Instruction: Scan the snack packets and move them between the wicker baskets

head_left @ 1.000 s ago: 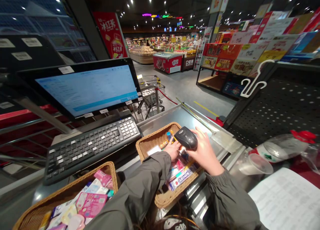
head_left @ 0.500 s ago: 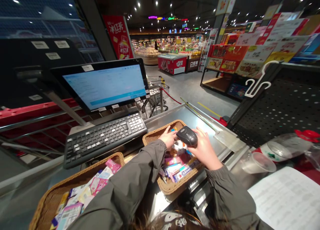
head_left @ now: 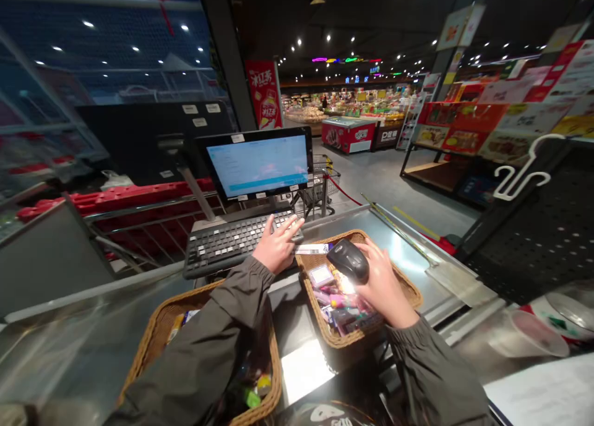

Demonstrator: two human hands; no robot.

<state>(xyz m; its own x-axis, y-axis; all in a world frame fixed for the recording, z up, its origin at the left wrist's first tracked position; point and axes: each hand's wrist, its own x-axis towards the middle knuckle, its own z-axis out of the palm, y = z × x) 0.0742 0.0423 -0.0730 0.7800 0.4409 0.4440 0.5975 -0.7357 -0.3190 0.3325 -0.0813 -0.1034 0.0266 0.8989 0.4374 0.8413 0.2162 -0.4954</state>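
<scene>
My right hand [head_left: 381, 282] grips a black barcode scanner [head_left: 349, 260] over a wicker basket [head_left: 403, 280] filled with small colourful packets [head_left: 341, 296]. My left hand [head_left: 278, 245] rests on the right end of the grey keyboard [head_left: 232, 240], fingers spread, and seems to hold a thin white packet [head_left: 312, 249] at the basket's near-left rim. A lit monitor [head_left: 258, 164] stands behind the keyboard.
A second wicker basket [head_left: 158, 327] of packets sits at the lower left, partly under my left sleeve. The steel counter [head_left: 408, 247] runs to the right. A plastic cup [head_left: 526, 333] and papers [head_left: 542, 392] lie at the lower right. Shopping trolleys [head_left: 320, 188] and shop shelves stand beyond.
My left hand has left the right basket and moved up-left onto the keyboard. The scanner stays over the basket. The camera has turned left.
</scene>
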